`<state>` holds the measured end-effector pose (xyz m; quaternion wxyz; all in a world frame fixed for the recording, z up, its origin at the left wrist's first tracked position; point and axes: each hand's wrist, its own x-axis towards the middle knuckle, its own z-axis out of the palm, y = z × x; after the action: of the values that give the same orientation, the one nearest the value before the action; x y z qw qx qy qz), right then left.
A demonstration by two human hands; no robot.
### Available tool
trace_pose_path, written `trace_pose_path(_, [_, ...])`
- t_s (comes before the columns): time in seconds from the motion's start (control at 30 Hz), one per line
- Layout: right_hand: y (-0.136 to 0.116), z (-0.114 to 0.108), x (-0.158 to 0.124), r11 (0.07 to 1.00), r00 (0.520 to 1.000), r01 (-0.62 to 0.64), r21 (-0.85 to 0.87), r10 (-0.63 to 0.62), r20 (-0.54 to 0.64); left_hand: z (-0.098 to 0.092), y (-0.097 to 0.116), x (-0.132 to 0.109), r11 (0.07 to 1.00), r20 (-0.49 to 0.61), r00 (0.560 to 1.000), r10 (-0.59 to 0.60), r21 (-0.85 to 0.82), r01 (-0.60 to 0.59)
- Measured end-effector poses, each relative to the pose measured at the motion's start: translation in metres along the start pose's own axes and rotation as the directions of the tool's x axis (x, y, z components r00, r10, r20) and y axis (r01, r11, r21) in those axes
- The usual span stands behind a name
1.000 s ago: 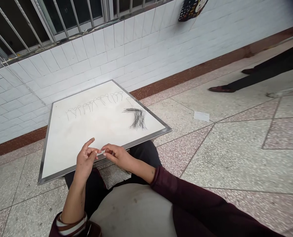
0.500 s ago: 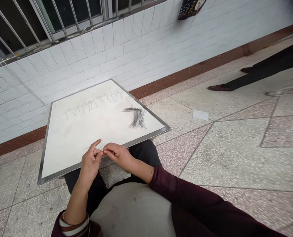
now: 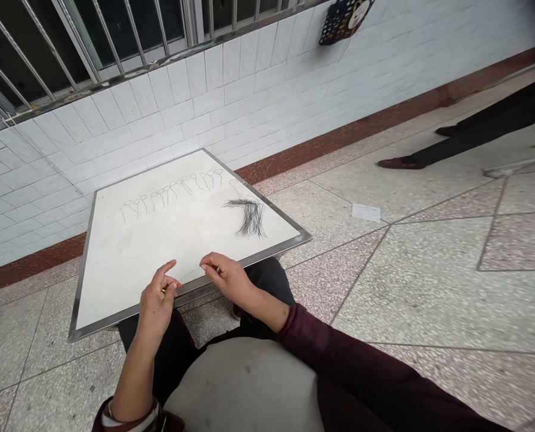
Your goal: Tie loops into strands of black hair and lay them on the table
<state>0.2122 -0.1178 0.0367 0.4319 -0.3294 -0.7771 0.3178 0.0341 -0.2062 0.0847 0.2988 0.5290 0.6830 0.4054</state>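
Black strands (image 3: 251, 219) lie bunched on the white tabletop (image 3: 123, 264).

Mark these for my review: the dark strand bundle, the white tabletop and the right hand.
Bundle (image 3: 251, 217): head view, middle of its dense strands.
Tabletop (image 3: 123, 264): head view, bare white surface.
Right hand (image 3: 231, 279): head view, back of the hand.

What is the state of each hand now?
Left hand: partly curled, one finger extended; whether it grips anything cannot be told.
Right hand: thumb and forefinger pinched together; anything held is too fine to tell.
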Motion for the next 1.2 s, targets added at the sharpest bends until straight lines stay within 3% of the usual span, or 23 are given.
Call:
trace_pose_path(0.1, [0.014, -0.012, 0.008, 0.982, 0.98, -0.161, 0.097, 0.171, -0.1, -0.01, -0.012, 0.003, 0.998, -0.148, 0.988, -0.051, -0.049, 0.044])
trace_pose_path(0.2, [0.025, -0.026, 0.016, 0.901, 0.919, -0.317, 0.295, 0.369, -0.138, -0.016, -0.021, 0.005, 0.992, -0.211, 0.974, -0.087, -0.11, 0.065])
trace_pose_path(0.3, [0.028, -0.036, 0.022, 0.832, 0.885, -0.353, 0.427, 0.446, -0.137, -0.004, -0.024, 0.005, 0.977, -0.107, 0.986, -0.131, -0.184, 0.11])
trace_pose_path(0.47, [0.019, -0.037, 0.025, 0.789, 0.891, -0.333, 0.516, 0.443, -0.101, 0.052, -0.019, -0.005, 0.928, 0.17, 0.977, -0.132, -0.325, 0.182])
trace_pose_path(0.63, [0.018, -0.033, 0.027, 0.773, 0.888, -0.334, 0.539, 0.45, -0.095, 0.09, -0.014, -0.019, 0.886, 0.413, 0.906, -0.088, -0.384, 0.261])
trace_pose_path(0.7, [0.02, -0.032, 0.027, 0.779, 0.885, -0.327, 0.534, 0.451, -0.114, 0.094, -0.013, -0.021, 0.852, 0.461, 0.881, -0.106, -0.414, 0.319])
trace_pose_path(0.83, [0.022, -0.031, 0.026, 0.812, 0.884, -0.308, 0.496, 0.437, -0.167, 0.094, -0.01, -0.022, 0.798, 0.473, 0.874, -0.115, -0.479, 0.365])
trace_pose_path(1.07, [0.025, -0.028, 0.023, 0.85, 0.888, -0.331, 0.41, 0.428, -0.169, 0.095, -0.01, -0.022, 0.845, 0.475, 0.871, -0.125, -0.409, 0.345])
trace_pose_path(1.2, [0.032, -0.027, 0.022, 0.869, 0.886, -0.323, 0.376, 0.417, -0.202, 0.1, -0.013, -0.023, 0.858, 0.538, 0.835, -0.113, -0.372, 0.355])
